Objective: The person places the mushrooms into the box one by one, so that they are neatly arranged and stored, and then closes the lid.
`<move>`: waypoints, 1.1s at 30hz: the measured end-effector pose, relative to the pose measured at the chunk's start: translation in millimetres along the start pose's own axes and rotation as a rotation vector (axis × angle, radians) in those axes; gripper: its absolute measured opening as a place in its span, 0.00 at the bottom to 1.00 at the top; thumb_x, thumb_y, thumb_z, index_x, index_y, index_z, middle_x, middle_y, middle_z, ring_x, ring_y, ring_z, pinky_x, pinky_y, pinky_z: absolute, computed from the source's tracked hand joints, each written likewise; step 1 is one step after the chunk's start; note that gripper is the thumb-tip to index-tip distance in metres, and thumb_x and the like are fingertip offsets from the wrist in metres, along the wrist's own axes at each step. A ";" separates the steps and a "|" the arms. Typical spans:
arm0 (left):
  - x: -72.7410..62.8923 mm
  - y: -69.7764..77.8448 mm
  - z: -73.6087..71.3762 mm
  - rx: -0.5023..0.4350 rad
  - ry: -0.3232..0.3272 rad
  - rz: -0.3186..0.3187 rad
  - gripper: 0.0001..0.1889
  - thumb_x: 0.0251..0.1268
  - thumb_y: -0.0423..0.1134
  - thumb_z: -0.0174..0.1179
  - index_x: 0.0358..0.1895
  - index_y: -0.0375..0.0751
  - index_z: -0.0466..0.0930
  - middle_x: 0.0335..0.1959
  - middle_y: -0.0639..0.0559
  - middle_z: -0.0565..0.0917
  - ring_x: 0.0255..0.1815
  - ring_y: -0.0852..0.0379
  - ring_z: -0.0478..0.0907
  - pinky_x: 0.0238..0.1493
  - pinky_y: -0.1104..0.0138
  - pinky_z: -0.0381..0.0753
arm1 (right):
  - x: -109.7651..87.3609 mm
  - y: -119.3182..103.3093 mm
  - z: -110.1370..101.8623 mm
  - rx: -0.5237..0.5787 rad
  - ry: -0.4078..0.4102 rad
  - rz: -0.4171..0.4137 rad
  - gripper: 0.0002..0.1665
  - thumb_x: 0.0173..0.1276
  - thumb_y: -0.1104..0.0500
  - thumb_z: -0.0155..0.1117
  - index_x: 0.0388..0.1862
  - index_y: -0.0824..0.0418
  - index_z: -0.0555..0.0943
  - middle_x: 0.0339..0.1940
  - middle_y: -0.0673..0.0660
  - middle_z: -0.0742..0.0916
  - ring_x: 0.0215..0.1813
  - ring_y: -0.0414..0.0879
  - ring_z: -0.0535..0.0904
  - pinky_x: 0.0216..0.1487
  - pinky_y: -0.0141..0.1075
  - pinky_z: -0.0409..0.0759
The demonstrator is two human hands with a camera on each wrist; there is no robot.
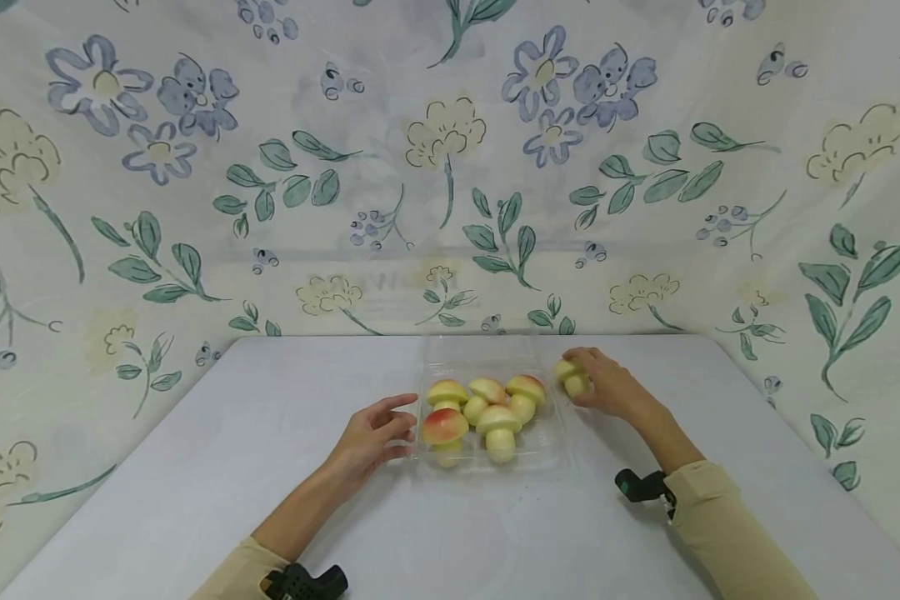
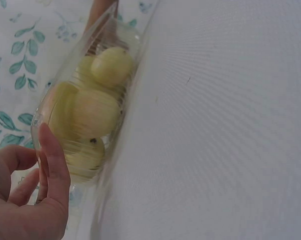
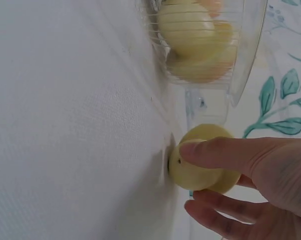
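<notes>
A clear plastic box [image 1: 553,442] stands on the table with several yellow-green, mushroom-shaped pieces inside, some blushed red on their caps, such as the front left piece [image 1: 445,426]. At the box's left end is my left hand [image 1: 371,437]; its loosely extended fingers [image 2: 54,170] touch the wall and rim. To the right of the box, my right hand [image 1: 606,382] holds another mushroom-shaped piece [image 3: 195,167] with the thumb pressed on its stem. That piece is at the tabletop, tilted, its stem end marked by a small dark dot. The fingers behind it are partly hidden.
The box's clear lid [image 1: 480,350] appears folded back behind it. A white table [image 1: 480,533] lies under everything, and a flower-printed cloth [image 1: 390,192] hangs along its far side. Black wrist cameras [image 1: 307,581] sit at both sleeves.
</notes>
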State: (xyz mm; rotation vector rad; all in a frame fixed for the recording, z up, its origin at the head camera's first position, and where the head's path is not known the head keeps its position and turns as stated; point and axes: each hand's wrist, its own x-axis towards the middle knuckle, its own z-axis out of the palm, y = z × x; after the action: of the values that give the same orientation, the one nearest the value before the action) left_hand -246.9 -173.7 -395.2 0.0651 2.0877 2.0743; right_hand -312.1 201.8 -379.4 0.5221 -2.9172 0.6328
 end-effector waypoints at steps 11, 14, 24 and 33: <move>0.8 -1.3 1.2 0.005 0.001 -0.001 0.25 0.70 0.32 0.57 0.69 0.37 0.68 0.37 0.56 0.79 0.36 0.60 0.78 0.39 0.70 0.85 | 0.3 4.8 1.0 -0.009 -0.019 0.043 0.41 0.58 0.63 0.73 0.71 0.57 0.68 0.66 0.72 0.71 0.50 0.58 0.80 0.52 0.55 0.80; 0.7 -1.0 0.9 0.005 -0.001 0.002 0.25 0.70 0.32 0.58 0.69 0.36 0.68 0.37 0.56 0.79 0.36 0.60 0.78 0.39 0.70 0.85 | 0.1 5.0 0.5 -0.003 -0.015 0.045 0.40 0.58 0.63 0.72 0.70 0.58 0.69 0.65 0.72 0.72 0.50 0.59 0.79 0.52 0.56 0.79; 0.6 1.2 -0.2 0.006 -0.008 0.008 0.26 0.69 0.33 0.58 0.69 0.36 0.67 0.37 0.56 0.78 0.37 0.59 0.78 0.39 0.70 0.85 | -1.5 5.0 -1.9 0.005 0.015 -0.009 0.40 0.56 0.67 0.72 0.67 0.62 0.66 0.63 0.72 0.74 0.60 0.66 0.74 0.58 0.64 0.74; 0.4 0.5 0.8 0.000 -0.011 0.002 0.26 0.69 0.33 0.58 0.69 0.35 0.67 0.37 0.56 0.79 0.36 0.60 0.78 0.39 0.70 0.85 | -1.5 6.6 -1.7 -0.003 -0.003 0.018 0.43 0.56 0.66 0.73 0.70 0.62 0.67 0.66 0.73 0.72 0.63 0.68 0.72 0.61 0.64 0.73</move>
State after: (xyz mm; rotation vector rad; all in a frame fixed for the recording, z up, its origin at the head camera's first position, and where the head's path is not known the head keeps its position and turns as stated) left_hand -247.3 -172.8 -394.8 0.0784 2.0828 2.0706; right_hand -313.0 208.6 -380.7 0.4978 -2.9278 0.6304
